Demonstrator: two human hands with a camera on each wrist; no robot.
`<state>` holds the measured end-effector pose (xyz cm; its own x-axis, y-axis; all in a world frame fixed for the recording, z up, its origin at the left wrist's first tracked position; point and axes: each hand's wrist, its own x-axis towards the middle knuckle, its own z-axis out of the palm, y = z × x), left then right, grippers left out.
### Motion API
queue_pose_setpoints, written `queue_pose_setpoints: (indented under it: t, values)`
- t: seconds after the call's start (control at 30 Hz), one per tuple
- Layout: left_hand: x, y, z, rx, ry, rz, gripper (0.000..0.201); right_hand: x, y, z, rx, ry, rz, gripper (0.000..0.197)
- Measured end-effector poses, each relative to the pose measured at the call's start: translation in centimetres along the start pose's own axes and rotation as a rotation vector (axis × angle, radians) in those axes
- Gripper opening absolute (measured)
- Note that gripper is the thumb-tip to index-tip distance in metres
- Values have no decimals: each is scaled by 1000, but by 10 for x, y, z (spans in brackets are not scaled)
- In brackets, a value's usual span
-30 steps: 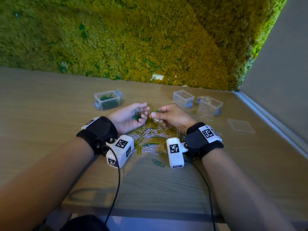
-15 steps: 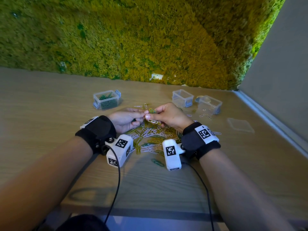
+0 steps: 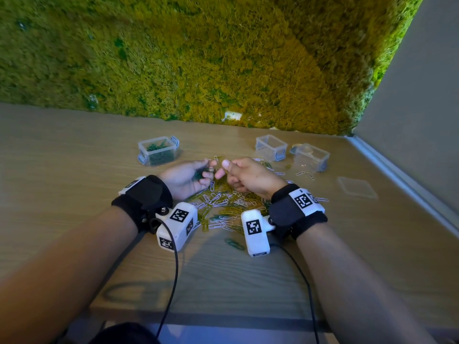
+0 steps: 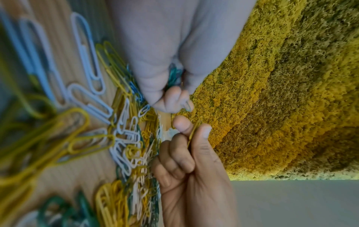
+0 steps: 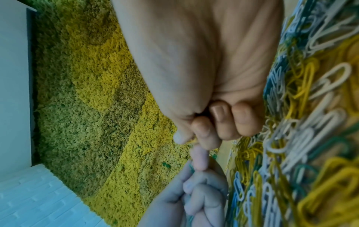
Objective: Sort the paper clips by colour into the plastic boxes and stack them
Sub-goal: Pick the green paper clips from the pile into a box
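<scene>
The left hand cups a bunch of thin green wire paper clips with curled fingers. The right hand pinches one thin yellow wire paper clip between thumb and finger. The hands are very close, so I think the yellow one could slip into the green bunch. Clips could also hook together and come up in a clump. The big mixed pile of yellow, white and green clips lies on the wooden counter under both hands. The small clear plastic box with green clips sits behind the left hand.
</scene>
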<state>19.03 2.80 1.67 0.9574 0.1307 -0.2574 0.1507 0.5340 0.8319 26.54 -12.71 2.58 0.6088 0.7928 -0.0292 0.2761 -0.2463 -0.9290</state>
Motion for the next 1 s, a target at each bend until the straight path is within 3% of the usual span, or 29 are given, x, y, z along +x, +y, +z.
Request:
queue_pose_setpoints:
  t: [0.13,0.23,0.37,0.47,0.63,0.8,1.0]
  values:
    - [-3,2,1,102,-96,-20,20,0,-2,3,91,-23,37,31]
    - [-5,1,2,204,-116,66,8,-1,-2,5,107,-65,39,19]
    - [-7,0,4,278,-107,137,14,-2,-4,5,163,-41,4,15]
    - [-7,-1,4,318,-108,153,15,-2,-5,6,160,-38,-1,17]
    - [-5,0,4,184,-78,133,12,-2,-5,5,68,-39,0,15]
    - [-6,-1,4,288,-134,112,12,-4,-6,7,-41,-32,16,36]
    - [-3,-3,3,348,-49,118,11,-4,-9,10,-195,-75,-21,39]
